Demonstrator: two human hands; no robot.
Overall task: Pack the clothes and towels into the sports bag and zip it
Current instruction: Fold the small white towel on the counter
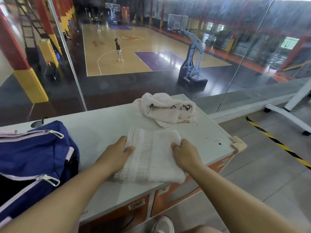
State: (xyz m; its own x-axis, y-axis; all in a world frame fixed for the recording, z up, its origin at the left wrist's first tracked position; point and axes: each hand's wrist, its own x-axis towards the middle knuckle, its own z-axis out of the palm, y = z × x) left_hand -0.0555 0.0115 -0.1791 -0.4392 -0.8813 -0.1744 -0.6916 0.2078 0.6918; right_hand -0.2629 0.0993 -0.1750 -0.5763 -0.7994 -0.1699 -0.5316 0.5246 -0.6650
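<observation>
A folded white waffle-weave towel lies on the white cabinet top in front of me. My left hand grips its left edge, fingers curled on the cloth. My right hand pinches its upper right corner. The blue sports bag with pale pink trim stands at the left, its main zip open and the dark inside showing at the lower left. A crumpled pale pink garment with black marks rests further back on the cabinet top.
The cabinet has orange locker doors below and a padded right corner. A glass wall directly behind it overlooks a basketball court. Black-and-yellow tape crosses the tiled floor at right. A white wheeled frame stands beyond.
</observation>
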